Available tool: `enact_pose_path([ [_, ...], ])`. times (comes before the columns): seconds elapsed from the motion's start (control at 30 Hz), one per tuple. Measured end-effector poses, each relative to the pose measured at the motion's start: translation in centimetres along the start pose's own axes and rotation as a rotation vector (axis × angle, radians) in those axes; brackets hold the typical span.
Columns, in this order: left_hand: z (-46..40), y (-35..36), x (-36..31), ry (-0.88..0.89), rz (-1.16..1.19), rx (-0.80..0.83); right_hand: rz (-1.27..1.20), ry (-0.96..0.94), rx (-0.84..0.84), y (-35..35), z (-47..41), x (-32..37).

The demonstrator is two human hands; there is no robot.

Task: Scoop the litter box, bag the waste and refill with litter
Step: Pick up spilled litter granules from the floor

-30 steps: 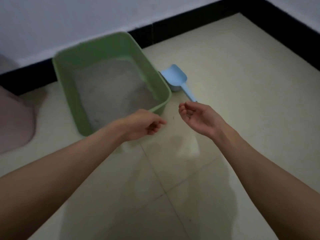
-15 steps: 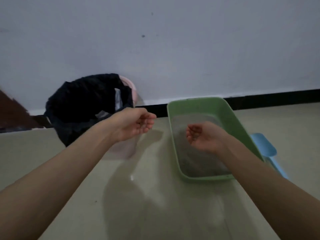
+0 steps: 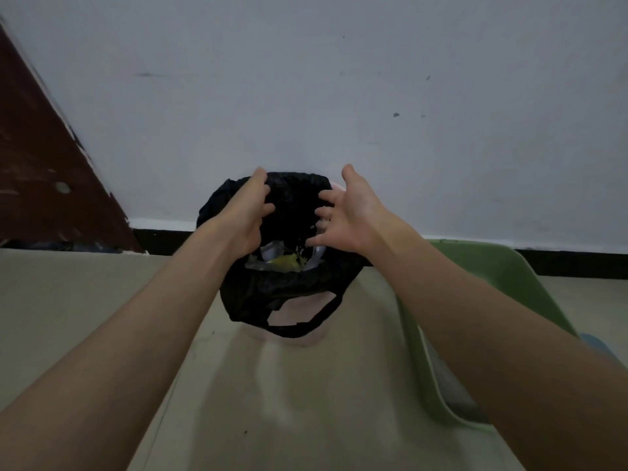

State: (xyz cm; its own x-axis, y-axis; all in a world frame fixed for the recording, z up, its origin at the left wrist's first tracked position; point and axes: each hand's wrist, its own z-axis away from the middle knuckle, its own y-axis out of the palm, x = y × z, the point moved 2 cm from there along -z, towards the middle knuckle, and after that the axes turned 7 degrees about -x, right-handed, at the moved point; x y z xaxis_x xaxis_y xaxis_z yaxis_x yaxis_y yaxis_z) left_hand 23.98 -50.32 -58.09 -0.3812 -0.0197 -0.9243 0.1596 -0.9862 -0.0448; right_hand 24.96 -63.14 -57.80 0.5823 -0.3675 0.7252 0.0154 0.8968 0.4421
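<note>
Both hands are out at the black bag (image 3: 272, 290), one on each side of its mouth. The left hand (image 3: 246, 212) has its fingers curled over the left edge of the bag's rim and seems to grip the plastic there. The right hand (image 3: 350, 212) is spread, fingers apart and slightly bent, at the right edge of the opening — whether its fingertips touch the plastic I cannot tell.

Nearest of all, two bare forearms reach in from the bottom corners over a pale tiled floor (image 3: 85, 300). On the near right, half hidden under the right forearm, sits the green litter box (image 3: 492, 277), with grey litter (image 3: 452, 385) showing inside it. Just beyond its right side a small patch of blue, the scoop (image 3: 594, 345), peeks out.

Further off, in the middle, the bag lines a pink bin (image 3: 306, 321) — only a strip of the bin shows below the plastic, behind a loose handle loop that hangs down the near side. Inside the bag, something pale and yellow lies low down; it is too dark to name.

Beyond everything is a white wall (image 3: 339, 96) with a black skirting at its foot, and at far left a dark red-brown door (image 3: 40, 164).
</note>
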Motion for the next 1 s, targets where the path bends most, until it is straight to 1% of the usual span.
enact_pose_path([
  [0.13, 0.0, 0.3, 0.1, 0.042, -0.090, 0.056, -0.013, 0.000, -0.022, -0.2, -0.1, -0.2],
  [0.23, 0.6, 1.3, 0.9, 0.099, -0.097, 0.005, -0.036, -0.014, -0.048, -1.8, 0.7, 0.0],
  [0.33, 1.7, 3.2, 1.2, 0.266, -0.133, -0.089, 0.017, -0.041, -0.081, -4.0, 2.4, 0.4],
  [0.4, 2.6, 4.8, 1.1, 0.396, -0.178, -0.120, 0.058, -0.072, -0.115, -5.8, 3.9, 0.5],
  [0.53, 5.0, 9.9, 1.5, 0.581, -0.321, -0.048, 0.165, -0.179, -0.249, -11.1, 7.6, 0.5],
  [0.6, 6.6, 13.8, 2.6, 0.655, -0.429, 0.032, 0.241, -0.248, -0.370, -15.0, 9.9, 0.4],
  [0.67, 8.6, 18.0, 4.1, 0.737, -0.546, 0.124, 0.395, -0.323, -0.506, -19.4, 12.5, 0.0],
  [0.73, 10.9, 22.4, 6.3, 0.844, -0.692, 0.229, 0.546, -0.371, -0.599, -24.2, 15.4, -1.0],
  [0.77, 12.1, 24.7, 7.6, 0.887, -0.763, 0.288, 0.585, -0.373, -0.635, -26.7, 16.9, -1.7],
  [0.83, 14.2, 28.8, 10.7, 0.915, -0.889, 0.424, 0.611, -0.336, -0.713, -31.9, 20.0, -3.8],
  [0.9, 15.9, 32.5, 14.6, 0.902, -1.012, 0.572, 0.629, -0.281, -0.795, -37.0, 22.9, -6.2],
  [1.0, 18.2, 36.3, 21.0, 0.894, -1.253, 0.782, 0.628, -0.178, -0.892, -43.6, 25.8, -10.6],
])
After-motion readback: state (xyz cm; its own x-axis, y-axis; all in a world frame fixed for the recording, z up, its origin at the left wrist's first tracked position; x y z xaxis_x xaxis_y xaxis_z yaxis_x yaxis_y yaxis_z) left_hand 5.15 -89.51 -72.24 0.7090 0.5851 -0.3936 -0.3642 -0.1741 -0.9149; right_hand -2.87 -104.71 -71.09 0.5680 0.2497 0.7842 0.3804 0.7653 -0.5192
